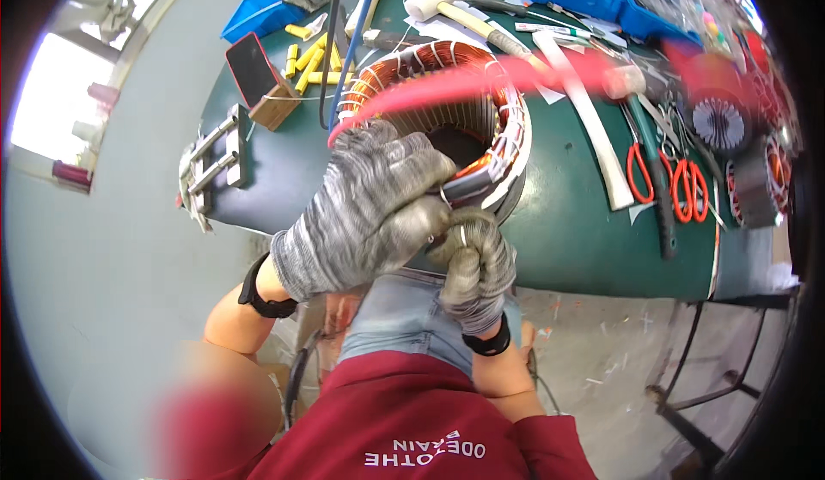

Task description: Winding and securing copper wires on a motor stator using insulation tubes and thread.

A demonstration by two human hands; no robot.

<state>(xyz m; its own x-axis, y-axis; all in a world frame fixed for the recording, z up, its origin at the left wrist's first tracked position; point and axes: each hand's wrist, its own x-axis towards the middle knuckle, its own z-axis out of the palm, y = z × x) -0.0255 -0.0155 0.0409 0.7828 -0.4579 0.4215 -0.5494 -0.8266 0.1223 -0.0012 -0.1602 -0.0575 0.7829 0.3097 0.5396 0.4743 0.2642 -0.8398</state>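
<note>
The stator [447, 110], a ring of copper windings laced with white cord, sits at the near edge of the green tabletop [567, 222], directly in front of the person.

Risks, as judged from this position:
- The stator overhangs the tabletop edge; a hard pull toward the body may tip it off.
- The thin white cord [461, 236] may slip through the gloves or cut into the winding insulation if drawn at a sharp angle.
- The blurred red strip [481, 80] sweeping over the windings may snag them.

Grip state:
- Left hand [361, 209]: gloved, fingers curled closed against the stator's near rim, touching the right hand.
- Right hand [473, 269]: gloved, closed into a fist, pinching the cord just below the rim.
</note>
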